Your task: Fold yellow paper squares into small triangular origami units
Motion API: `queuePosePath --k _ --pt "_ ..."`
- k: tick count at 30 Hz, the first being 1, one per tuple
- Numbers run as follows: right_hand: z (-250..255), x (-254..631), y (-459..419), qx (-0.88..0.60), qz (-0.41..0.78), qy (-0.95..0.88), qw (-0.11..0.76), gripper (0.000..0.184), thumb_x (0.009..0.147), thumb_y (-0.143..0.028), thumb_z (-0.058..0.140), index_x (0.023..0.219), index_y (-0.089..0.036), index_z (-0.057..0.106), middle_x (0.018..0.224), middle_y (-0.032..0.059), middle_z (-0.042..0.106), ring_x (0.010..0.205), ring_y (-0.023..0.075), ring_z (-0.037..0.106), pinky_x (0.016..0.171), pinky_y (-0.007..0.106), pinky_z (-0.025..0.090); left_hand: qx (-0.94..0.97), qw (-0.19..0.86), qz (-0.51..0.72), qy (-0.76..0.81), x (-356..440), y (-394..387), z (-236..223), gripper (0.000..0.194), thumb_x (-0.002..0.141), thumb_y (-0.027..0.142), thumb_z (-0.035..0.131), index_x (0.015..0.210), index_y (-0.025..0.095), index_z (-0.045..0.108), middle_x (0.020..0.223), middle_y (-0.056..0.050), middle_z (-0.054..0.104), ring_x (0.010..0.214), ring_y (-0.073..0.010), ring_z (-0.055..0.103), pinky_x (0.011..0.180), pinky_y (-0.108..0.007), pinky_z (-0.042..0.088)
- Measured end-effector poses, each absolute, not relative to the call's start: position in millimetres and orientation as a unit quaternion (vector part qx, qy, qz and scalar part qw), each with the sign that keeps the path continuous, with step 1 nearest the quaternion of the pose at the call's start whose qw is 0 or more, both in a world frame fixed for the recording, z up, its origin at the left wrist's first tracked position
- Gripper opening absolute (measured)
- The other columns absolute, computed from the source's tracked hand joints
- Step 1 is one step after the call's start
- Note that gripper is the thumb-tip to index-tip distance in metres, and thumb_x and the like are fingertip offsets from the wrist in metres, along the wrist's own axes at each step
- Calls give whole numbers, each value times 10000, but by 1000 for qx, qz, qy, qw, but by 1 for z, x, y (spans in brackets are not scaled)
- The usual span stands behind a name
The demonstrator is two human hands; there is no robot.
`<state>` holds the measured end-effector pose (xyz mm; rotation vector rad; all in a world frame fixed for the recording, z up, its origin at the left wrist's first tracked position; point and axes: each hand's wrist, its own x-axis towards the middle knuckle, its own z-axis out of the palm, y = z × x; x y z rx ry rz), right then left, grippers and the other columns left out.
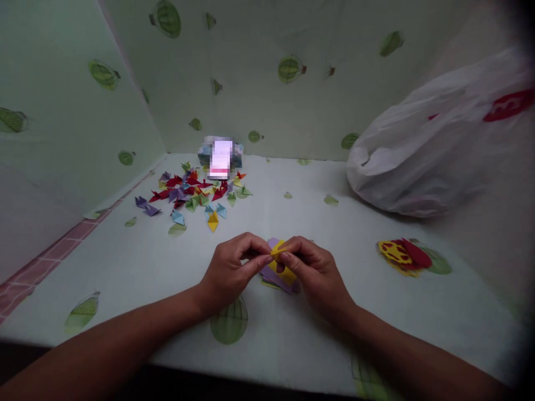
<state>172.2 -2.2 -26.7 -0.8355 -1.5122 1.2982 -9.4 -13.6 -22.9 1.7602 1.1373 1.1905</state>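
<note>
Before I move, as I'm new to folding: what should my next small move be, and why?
I'd probably press the yellow piece flatter with your right hand: it looks narrow and folded, and your left hand pinches its other end, ready to steady it. Your fingers partly hide it, so I can't tell how sharp its creases are.

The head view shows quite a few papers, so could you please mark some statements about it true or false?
1. The left hand and right hand both pinch yellow paper. True.
2. The white bag is at the left. False: the white bag is at the right.
3. Purple paper lies below the hands. True.
4. The folded shapes are all blue. False: the folded shapes include red, purple, green and yellow ones.
</note>
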Motion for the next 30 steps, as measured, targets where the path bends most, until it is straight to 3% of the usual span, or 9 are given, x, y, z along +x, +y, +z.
queuePosePath --k 10,18,24,28,30 --pt "-29 173 2 -345 561 -614 435 162 840 -322 685 809 -179 615 700 -8 614 605 106 535 543 228 413 627 465 429 454 -9 -11 -18 87 782 188 676 742 132 621 726 -26 640 652 -123 582 597 -250 466" --pt "-25 173 -1 -378 591 -589 402 273 851 -370 667 692 -171 566 573 -26 563 489 88 476 462 222 371 565 556 468 390 -7 -12 -19 128 796 192 692 825 159 573 726 21 581 664 -109 592 640 -249 504" --pt "-29 172 -1 -395 614 -548 408 311 840 -423 669 698 -184 530 543 -40 543 437 83 447 408 214 340 545 570 468 399 -8 -4 -22 274 829 268 679 1064 162 588 793 1 639 718 -122 630 705 -266 521" --pt "-29 172 -1 -386 590 -582 405 308 837 -408 676 682 -176 548 552 -35 538 460 76 432 429 213 331 594 528 411 446 -10 -5 -23 210 729 271 771 821 142 633 711 5 631 640 -110 573 596 -229 466" --pt "-29 172 -2 -374 596 -589 398 309 843 -410 670 681 -172 558 559 -32 534 472 76 423 431 212 317 610 529 381 451 -9 -7 -22 177 766 271 733 735 141 617 623 19 608 568 -97 544 544 -217 433"
